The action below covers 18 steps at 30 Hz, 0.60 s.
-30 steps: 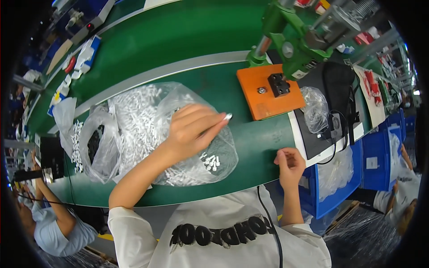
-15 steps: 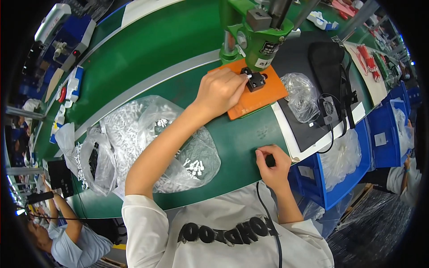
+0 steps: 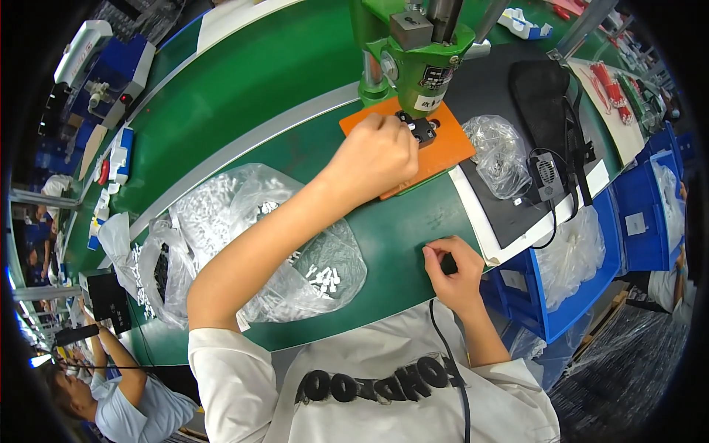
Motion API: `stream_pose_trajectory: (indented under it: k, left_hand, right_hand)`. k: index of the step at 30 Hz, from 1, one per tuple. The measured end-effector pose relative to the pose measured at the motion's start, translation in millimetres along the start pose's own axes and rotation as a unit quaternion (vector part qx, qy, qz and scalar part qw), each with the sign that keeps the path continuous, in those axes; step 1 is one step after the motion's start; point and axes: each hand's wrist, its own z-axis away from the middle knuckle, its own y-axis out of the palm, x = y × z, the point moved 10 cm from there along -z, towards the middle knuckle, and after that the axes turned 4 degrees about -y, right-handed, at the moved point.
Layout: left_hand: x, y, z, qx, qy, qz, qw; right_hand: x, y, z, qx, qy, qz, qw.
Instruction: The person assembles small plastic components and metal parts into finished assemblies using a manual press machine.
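My left hand (image 3: 373,159) reaches over the orange plate (image 3: 443,153) under a green bench press (image 3: 425,70). Its fingers are closed beside a small black metal fixture (image 3: 423,131) on that plate; what the fingertips hold, if anything, is hidden behind the hand. Near the front edge of the green table, my right hand (image 3: 459,273) is curled with thumb and index finger together. A dark spot shows inside that curl, and I cannot make out whether it is a thing or shadow. Left of the plate lies a clear plastic bag (image 3: 244,184) of small white parts (image 3: 323,279).
To the right, a black mat (image 3: 491,88) carries a clear bag of parts (image 3: 498,155), a black pouch (image 3: 543,96) and a small fan-like device (image 3: 546,173). Blue bins (image 3: 569,310) with plastic bags stand beyond the table's right edge. Another person (image 3: 133,399) sits at the lower left.
My left hand has turned and shifted slightly at the fixture, so the white piece seen at its fingertips is now mostly hidden. My right hand stays in about the same place.
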Motion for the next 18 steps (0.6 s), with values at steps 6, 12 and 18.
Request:
stream_pose_trajectory:
  k: [6, 12, 18]
  left_hand:
    - [39, -25, 56, 0.009, -0.094, 0.119, 0.988]
    - [45, -67, 164, 0.003, -0.206, 0.227, 0.952]
    - [44, -65, 231, -0.022, -0.331, 0.280, 0.901]
  right_hand:
    - [3, 7, -1, 0.037, -0.004, 0.029, 0.999]
    - [13, -4, -28, 0.042, -0.009, 0.007, 0.999]
    - [141, -94, -178, -0.241, -0.336, 0.101, 0.905]
